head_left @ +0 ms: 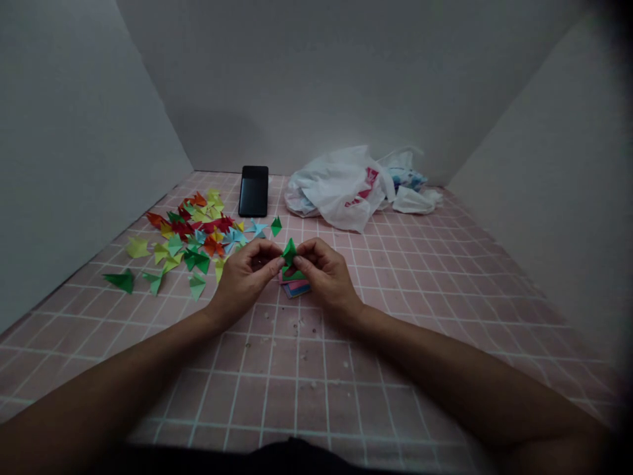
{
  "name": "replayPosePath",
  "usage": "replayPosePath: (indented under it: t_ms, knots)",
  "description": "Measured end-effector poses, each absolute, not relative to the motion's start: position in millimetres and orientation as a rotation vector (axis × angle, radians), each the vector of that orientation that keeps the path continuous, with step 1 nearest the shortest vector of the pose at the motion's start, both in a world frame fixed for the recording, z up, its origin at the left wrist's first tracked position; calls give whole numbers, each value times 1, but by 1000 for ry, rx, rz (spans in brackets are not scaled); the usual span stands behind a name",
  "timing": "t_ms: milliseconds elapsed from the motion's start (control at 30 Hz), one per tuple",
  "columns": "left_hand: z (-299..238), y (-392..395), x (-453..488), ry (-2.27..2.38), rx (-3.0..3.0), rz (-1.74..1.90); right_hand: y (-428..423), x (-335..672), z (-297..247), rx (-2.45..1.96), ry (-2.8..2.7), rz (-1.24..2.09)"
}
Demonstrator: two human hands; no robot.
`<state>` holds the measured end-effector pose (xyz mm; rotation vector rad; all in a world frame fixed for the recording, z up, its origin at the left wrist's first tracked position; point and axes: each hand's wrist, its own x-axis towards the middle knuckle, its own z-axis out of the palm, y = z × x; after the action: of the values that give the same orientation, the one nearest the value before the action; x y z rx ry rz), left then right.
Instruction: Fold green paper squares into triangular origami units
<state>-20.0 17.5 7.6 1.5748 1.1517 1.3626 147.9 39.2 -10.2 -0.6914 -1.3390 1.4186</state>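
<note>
Between the fingertips of both hands is a small folded green paper point(289, 251), held up over the table. My left hand point(250, 272) pinches its left side with thumb and forefinger. On the other side, my right hand point(326, 270) grips the paper's right edge the same way. Just below the fingers lies a small stack of coloured paper squares point(297, 287), with green, pink and blue edges showing; my right hand covers part of it. Beyond my hands sits another folded green paper piece point(275, 226).
A heap of folded paper pieces point(198, 227) in red, orange, yellow, green and light blue spreads on the left. Behind it lies a black phone point(254, 191). White plastic bags point(346, 188) rest at the back right. Pale walls enclose the pink tiled surface point(435, 343).
</note>
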Motion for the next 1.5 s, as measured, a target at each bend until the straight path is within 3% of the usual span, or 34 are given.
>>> replayPosePath:
  t_ms: [800, 1133, 1500]
  knots:
    - [12, 11, -20, 1171, 1874, 1483, 35, 146, -6, -619, -1350, 1383]
    - [16, 10, -16, 1087, 1379, 1437, 37, 148, -5, -624, -1389, 1329]
    - [19, 10, -16, 1019, 1277, 1452, 34, 148, -1, -629, -1373, 1365]
